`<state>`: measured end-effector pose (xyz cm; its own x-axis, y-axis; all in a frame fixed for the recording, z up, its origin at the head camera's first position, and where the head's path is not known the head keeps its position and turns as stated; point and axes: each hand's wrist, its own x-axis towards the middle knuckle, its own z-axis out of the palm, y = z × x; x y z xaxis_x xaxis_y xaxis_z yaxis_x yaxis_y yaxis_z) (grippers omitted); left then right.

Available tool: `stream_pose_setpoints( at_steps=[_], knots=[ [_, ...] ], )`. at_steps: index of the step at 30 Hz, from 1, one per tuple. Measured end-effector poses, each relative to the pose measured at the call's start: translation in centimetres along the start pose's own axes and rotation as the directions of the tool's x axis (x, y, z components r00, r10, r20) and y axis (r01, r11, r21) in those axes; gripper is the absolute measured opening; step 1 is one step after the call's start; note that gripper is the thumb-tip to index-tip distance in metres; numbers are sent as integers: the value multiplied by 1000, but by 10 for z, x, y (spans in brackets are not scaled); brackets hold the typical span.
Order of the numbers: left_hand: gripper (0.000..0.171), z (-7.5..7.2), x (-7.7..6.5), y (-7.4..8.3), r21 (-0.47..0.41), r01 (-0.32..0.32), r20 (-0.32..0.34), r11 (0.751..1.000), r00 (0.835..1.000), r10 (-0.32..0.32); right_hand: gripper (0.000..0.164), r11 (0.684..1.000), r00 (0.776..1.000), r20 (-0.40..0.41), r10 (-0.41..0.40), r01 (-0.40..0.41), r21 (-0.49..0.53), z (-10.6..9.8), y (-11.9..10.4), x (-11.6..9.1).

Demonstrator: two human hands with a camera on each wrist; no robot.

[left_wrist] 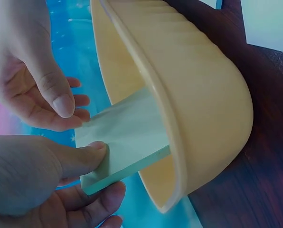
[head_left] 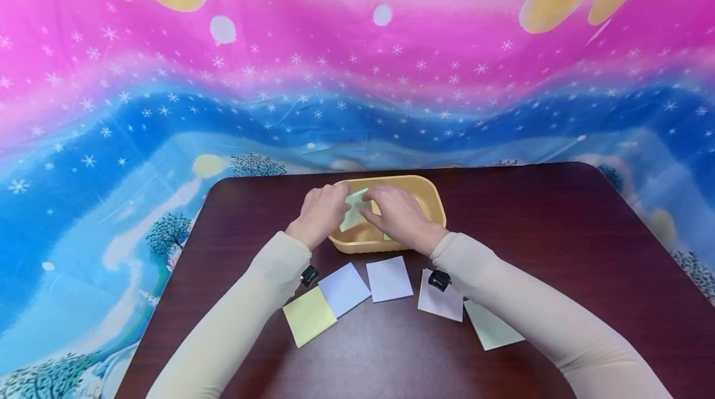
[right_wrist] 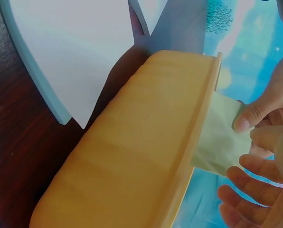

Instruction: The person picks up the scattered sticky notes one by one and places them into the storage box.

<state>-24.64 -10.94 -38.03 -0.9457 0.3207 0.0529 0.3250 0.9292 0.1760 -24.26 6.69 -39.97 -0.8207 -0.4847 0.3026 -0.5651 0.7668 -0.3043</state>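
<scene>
A pale green sticky note pad [head_left: 353,214] stands tilted in the left part of a yellow plastic basket [head_left: 439,201], its upper end above the rim. My left hand [head_left: 324,213] pinches that end, the thumb on the pad's face and the fingers behind, as the left wrist view shows. My right hand [head_left: 399,216] is over the basket. Its fingers are loosely bent, with fingertips right at the pad's other edge in the right wrist view. The pad's lower end is hidden behind the basket wall [left_wrist: 203,85] in both wrist views.
In front of the basket lie a yellow pad [head_left: 310,317], a bluish pad [head_left: 344,289], a pale lavender pad [head_left: 389,279], a pinkish-white pad [head_left: 438,303] and a pale green pad [head_left: 491,327] partly under my right sleeve. A printed cloth [head_left: 357,76] hangs behind the dark wooden table [head_left: 558,231].
</scene>
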Motion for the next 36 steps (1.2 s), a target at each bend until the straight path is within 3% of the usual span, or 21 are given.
stream_pose_setpoints(
  at_steps=[11,20,36],
  knots=[
    [13,11,0,1,-17,-13,25,1000,1000,14,22,1000,1000,5,9,-9,-3,2,5,-3],
    [17,17,5,1,-59,23,76,998,997,-18,23,1000,1000,11,16,-16,-4,4,8,-3],
    [20,23,5,6,-78,23,140,997,990,-12,26,999,999,35,33,-33,-15,4,11,-5]
  ],
)
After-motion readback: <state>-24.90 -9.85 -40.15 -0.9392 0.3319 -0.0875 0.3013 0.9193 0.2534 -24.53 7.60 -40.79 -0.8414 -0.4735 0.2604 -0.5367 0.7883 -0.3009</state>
